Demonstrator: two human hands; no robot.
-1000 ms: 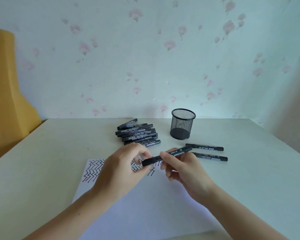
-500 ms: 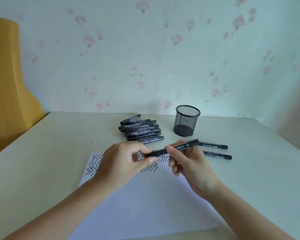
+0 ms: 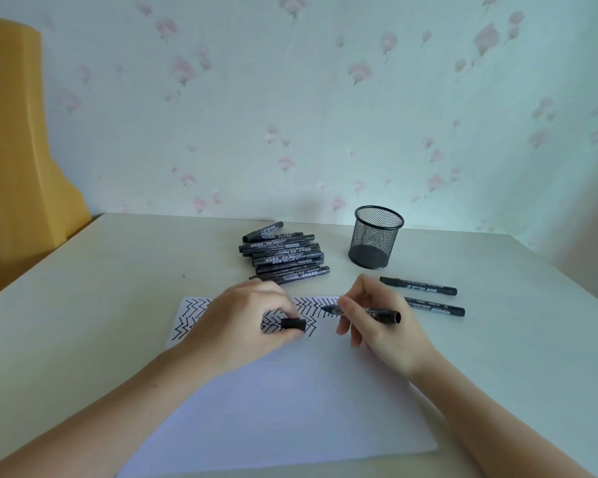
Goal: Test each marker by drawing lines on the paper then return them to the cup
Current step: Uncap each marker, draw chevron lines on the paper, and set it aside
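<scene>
Pinched slim black uncapped marker (image 3: 363,310) in right hand (image 3: 377,322), tip at zigzag rows on white paper sheet (image 3: 290,391) | pinched black cap (image 3: 293,323) in left hand (image 3: 242,326) | stood empty, far right: black mesh cup (image 3: 375,242)

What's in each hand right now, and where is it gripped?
Right hand grips the uncapped marker near its front, behind the tip. Left hand pinches the cap at its end.
</scene>
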